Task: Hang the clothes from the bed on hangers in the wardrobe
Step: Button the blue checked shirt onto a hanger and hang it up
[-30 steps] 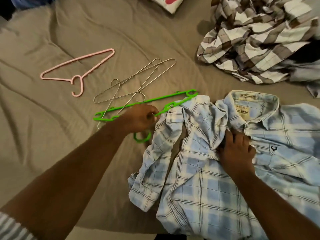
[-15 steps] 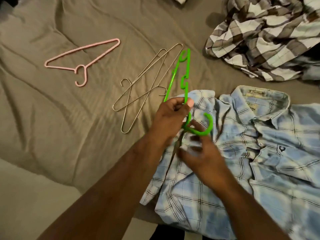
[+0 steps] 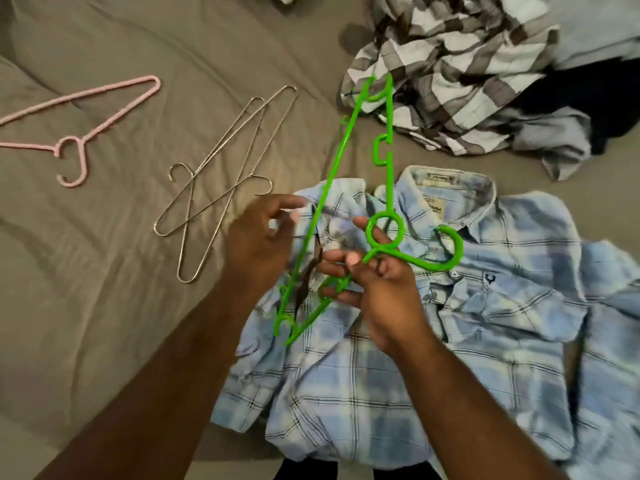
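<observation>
Bed (image 3: 104,271): right grip (image 3: 384,289) holds green hanger (image 3: 460,249).

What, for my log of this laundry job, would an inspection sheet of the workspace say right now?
Surface: bed sheet, taupe, wrinkled.
Job's things: green hanger held above the blue plaid shirt, which lies spread on the sheet; brown plaid shirt crumpled at the far right; pink hanger and two crossed wire hangers lie on the sheet.
Clutter: grey garment and dark garment beside the crumpled shirt.
Grippers: right hand grips the green hanger near its hook; left hand beside it, blurred, fingers loose, holding nothing.
Cables: nothing seen.
Surroundings: wardrobe not in view.
</observation>
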